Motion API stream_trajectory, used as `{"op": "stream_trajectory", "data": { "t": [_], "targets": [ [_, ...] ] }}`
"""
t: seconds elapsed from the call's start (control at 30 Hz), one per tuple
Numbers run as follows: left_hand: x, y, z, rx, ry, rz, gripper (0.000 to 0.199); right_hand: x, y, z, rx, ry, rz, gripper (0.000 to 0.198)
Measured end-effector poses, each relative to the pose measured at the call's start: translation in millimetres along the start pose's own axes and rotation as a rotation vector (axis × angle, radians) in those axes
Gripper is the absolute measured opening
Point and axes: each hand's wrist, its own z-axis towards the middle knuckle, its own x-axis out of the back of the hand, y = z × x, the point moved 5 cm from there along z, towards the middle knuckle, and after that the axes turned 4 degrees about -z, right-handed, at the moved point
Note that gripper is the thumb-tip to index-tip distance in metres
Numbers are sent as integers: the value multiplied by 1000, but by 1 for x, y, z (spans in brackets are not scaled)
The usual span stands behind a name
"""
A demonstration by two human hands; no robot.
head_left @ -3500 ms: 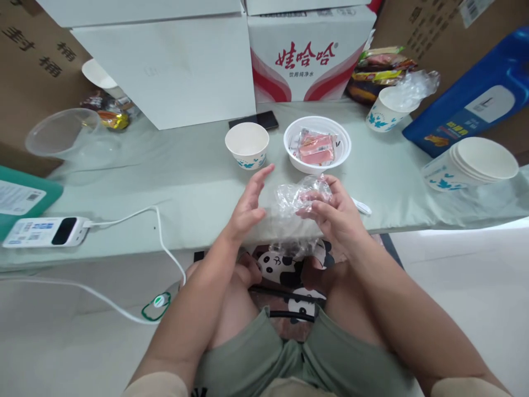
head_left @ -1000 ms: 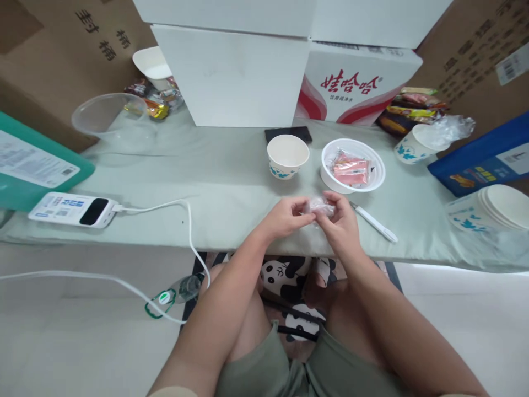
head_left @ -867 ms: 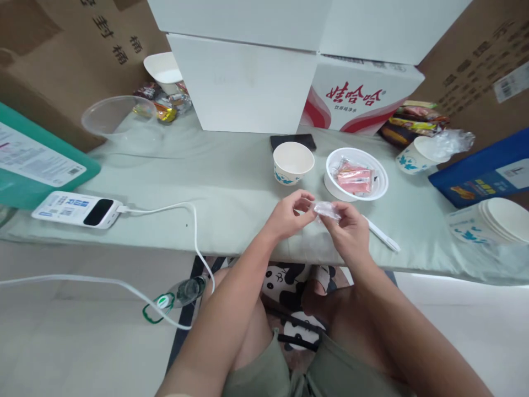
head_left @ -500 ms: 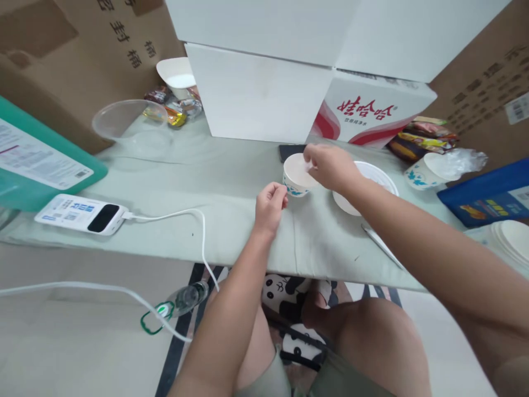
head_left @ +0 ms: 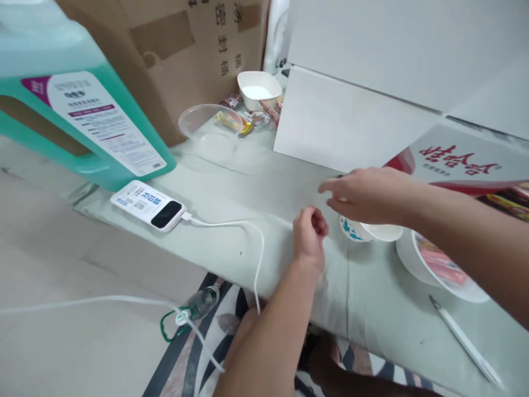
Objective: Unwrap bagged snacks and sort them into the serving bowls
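Note:
My left hand [head_left: 309, 234] hovers over the table front with its fingers curled into a loose fist, and nothing shows in it. My right hand [head_left: 357, 190] reaches leftward above a white paper cup [head_left: 353, 230] with blue leaf print. Its fingers are stretched out and hold nothing visible, and my wrist and forearm cover part of the cup. Beside the cup, partly under my right forearm, stands a larger white bowl [head_left: 413, 259] with pink packets [head_left: 444, 264] in it. A white pen [head_left: 467, 344] lies in front of that bowl.
On the left are a green liquid jug [head_left: 119, 127], a white power bank [head_left: 146, 205] with a cable [head_left: 258, 248], a clear plastic bowl [head_left: 206, 129], wrapped snacks [head_left: 233, 124] and a white bowl [head_left: 258, 91]. White cartons [head_left: 330, 116] stand behind. A bottle [head_left: 202, 303] is on the floor.
The view has swung left, so the table things appear farther right. My right hand has come away from inside the cup and now stretches left past it; my left hand is farther from the cup.

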Motion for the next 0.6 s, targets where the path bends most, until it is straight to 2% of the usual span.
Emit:
{"op": "stream_trajectory", "data": {
  "t": [0.13, 0.27, 0.4, 0.5, 0.57, 0.6],
  "targets": [
    [7, 6, 7, 170, 118, -249, 20, 15, -45, 61, 129, 126, 108, 42],
    [13, 15, 15, 198, 167, -358, 16, 17, -70, 138, 205, 243, 238, 48],
    [17, 21, 21, 200, 195, -397, 16, 25, -92, 203, 141, 326, 347, 62],
    [20, 21, 25, 220, 211, -393, 15, 24, -107, 241, 57, 309, 389, 75],
    [23, 22, 26, 221, 248, -393, 13, 23, -115, 262, 59, 312, 404, 70],
    [26, 23, 27, 208, 271, -391, 12, 22, -118, 272, 73, 327, 416, 60]
  ]
}}
